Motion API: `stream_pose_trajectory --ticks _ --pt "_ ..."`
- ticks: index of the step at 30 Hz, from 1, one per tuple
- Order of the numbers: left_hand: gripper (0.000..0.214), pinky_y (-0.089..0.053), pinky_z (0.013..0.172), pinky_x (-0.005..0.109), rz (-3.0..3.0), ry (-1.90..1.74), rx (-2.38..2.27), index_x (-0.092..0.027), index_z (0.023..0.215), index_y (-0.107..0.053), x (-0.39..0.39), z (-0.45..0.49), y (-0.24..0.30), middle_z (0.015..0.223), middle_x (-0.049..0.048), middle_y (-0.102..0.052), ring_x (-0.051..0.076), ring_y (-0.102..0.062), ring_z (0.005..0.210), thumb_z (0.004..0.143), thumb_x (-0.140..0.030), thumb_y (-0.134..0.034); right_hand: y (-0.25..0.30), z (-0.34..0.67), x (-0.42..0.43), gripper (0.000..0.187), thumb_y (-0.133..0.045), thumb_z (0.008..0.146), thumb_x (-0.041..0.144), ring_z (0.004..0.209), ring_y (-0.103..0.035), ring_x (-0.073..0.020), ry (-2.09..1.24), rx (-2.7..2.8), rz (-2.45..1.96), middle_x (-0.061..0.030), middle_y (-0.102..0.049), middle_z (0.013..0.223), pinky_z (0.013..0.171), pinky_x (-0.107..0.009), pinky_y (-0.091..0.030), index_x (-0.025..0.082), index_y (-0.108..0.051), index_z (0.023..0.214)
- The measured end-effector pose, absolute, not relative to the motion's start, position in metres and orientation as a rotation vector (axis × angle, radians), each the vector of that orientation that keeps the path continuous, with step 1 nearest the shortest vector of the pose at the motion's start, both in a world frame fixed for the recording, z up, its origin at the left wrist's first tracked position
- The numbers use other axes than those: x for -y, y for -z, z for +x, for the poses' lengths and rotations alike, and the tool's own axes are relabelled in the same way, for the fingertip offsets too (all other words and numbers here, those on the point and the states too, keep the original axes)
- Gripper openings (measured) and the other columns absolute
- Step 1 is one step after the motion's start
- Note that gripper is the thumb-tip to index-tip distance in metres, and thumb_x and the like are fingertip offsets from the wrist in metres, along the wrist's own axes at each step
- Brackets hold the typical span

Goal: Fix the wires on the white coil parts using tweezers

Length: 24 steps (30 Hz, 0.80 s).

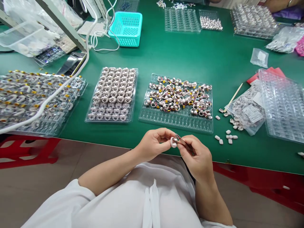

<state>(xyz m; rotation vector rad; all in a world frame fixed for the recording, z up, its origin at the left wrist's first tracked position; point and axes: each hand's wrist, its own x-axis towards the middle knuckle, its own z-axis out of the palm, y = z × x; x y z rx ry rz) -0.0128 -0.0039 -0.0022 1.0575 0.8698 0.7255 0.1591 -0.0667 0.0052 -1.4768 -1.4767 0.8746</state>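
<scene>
My left hand (154,143) pinches a small white ring-shaped part (173,142) between thumb and fingertips, just over the table's front edge. From the other side, my right hand (197,155) grips slim dark tweezers (185,144), their tips at the part. Where tips and part meet is too small to make out. Beyond my hands lies a clear tray (175,124) heaped with loose ring-shaped parts (178,95) that carry yellow and dark bits. Left of it, another clear tray (87,117) holds similar pale parts in neat rows.
Stacked filled trays (35,104) occupy the left, crossed by a white cable (38,114). A turquoise basket (125,30) stands farther back. On the right are loose white caps (230,137), a bag of caps (247,109), a wooden stick (235,95) and a moulded clear tray (282,104).
</scene>
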Motion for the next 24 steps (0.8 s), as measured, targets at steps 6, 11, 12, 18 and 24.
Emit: stream_pose_trajectory --ticks 6,11,12,18,24 --pt "0.019 -0.061 0.077 0.029 1.183 -0.721 -0.885 -0.015 0.095 -0.077 0.003 -0.014 0.002 0.095 0.0096 -0.08 0.02 -0.074 0.083 0.079 -0.025 -0.075 0.0 0.16 0.07 0.008 -0.063 0.093 0.028 0.078 -0.067 -0.0172 -0.96 1.375 -1.501 -0.0042 -0.071 0.09 0.064 -0.026 -0.052 0.023 -0.067 0.096" --pt "0.018 -0.059 0.067 0.025 1.227 -0.747 -0.903 -0.014 0.096 -0.077 0.003 -0.013 0.002 0.092 0.0092 -0.079 0.016 -0.071 0.071 0.082 -0.024 -0.071 0.001 0.158 0.071 0.011 -0.066 0.091 0.031 0.075 -0.068 -0.017 -1.041 1.3 -1.481 -0.0037 -0.073 0.091 0.063 -0.026 -0.053 0.023 -0.069 0.098" --pt "0.018 -0.058 0.066 0.025 1.239 -0.751 -0.904 -0.014 0.096 -0.077 0.003 -0.013 0.002 0.091 0.0091 -0.079 0.016 -0.071 0.071 0.082 -0.023 -0.071 0.001 0.157 0.071 0.01 -0.067 0.091 0.03 0.076 -0.068 -0.0169 -1.022 1.303 -1.472 -0.0033 -0.073 0.09 0.064 -0.026 -0.054 0.024 -0.069 0.098" --pt "0.016 -0.053 0.064 0.023 1.248 -0.754 -0.853 -0.013 0.096 -0.074 0.003 -0.013 0.003 0.081 0.0063 -0.074 0.013 -0.067 0.068 0.084 -0.022 -0.069 0.002 0.151 0.07 0.008 -0.065 0.092 0.023 0.079 -0.068 -0.0175 -0.861 1.329 -1.39 -0.003 -0.072 0.091 0.067 -0.029 -0.056 0.026 -0.069 0.098" --pt "0.015 -0.052 0.062 0.021 1.074 -0.754 -0.762 -0.013 0.092 -0.068 0.005 -0.01 0.0 0.076 0.0025 -0.068 0.01 -0.063 0.065 0.085 -0.026 -0.072 0.006 0.143 0.073 0.016 -0.066 0.09 0.015 0.081 -0.068 -0.0168 -0.783 1.27 -1.309 -0.0021 -0.071 0.092 0.069 -0.029 -0.056 0.028 -0.067 0.1"
